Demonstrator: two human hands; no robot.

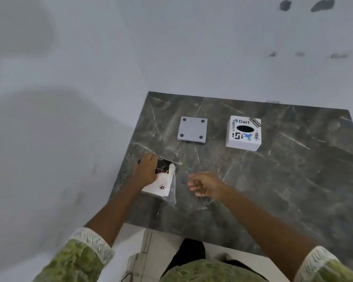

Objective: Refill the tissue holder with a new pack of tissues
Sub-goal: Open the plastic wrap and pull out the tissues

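Note:
A white tissue holder (243,132) with stickers and a black oval slot stands at the back right of the dark marble table (273,180). Its grey square base plate (192,129), with round feet in the corners, lies apart to the holder's left. At the table's left edge lies a tissue pack (163,183) in white and black plastic wrap. My left hand (148,169) rests on top of the pack and grips it. To the right of the pack, my right hand (205,185) hovers with its fingers loosely curled and nothing in it.
The table stands against a pale wall, with white floor to the left. Its near edge is just ahead of my body. Dark smudges mark the wall at the top right.

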